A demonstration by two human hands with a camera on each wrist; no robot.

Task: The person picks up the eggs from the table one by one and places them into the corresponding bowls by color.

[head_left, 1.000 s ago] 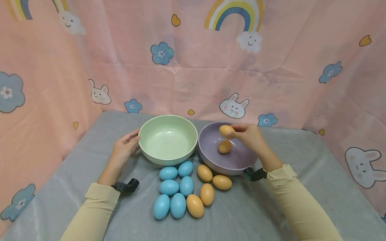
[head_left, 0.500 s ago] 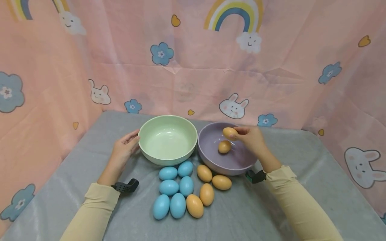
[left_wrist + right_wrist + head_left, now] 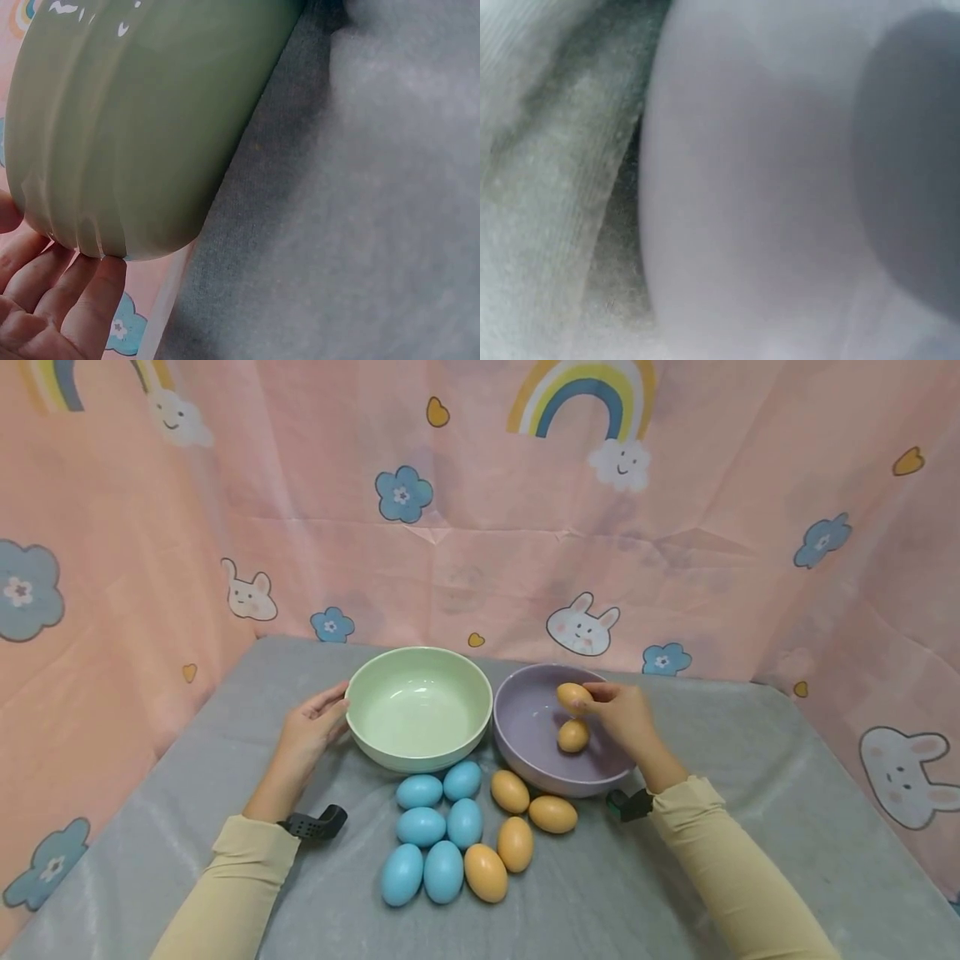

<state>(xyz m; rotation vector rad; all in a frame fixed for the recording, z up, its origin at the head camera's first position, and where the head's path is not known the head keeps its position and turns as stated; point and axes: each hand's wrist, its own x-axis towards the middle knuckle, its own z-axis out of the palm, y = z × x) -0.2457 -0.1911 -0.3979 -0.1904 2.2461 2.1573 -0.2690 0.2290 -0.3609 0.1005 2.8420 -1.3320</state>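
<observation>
My right hand (image 3: pixel 624 714) pinches an orange egg (image 3: pixel 573 697) between thumb and fingers, low inside the purple bowl (image 3: pixel 517 727). A second orange egg (image 3: pixel 573 737) lies in that bowl, just in front of the held one. To the left stands a light green bowl (image 3: pixel 418 714). My left hand (image 3: pixel 309 731) rests against its left side; in the left wrist view the nearly straight fingers (image 3: pixel 94 296) touch its ribbed outer wall. The right wrist view is filled by the blurred, close purple bowl (image 3: pixel 742 187), and the hand does not show there.
Several blue eggs (image 3: pixel 421 827) lie in a cluster in front of the green bowl. Beside them, several orange eggs (image 3: pixel 515 844) lie before the purple bowl. The two bowls stand side by side on the grey cloth (image 3: pixel 675 877). A pink patterned curtain (image 3: pixel 480 568) closes off the back.
My right hand has lowered the held egg slightly and to the right inside the purple bowl. The egg lying there has rolled a little right and forward. My left hand stays put.
</observation>
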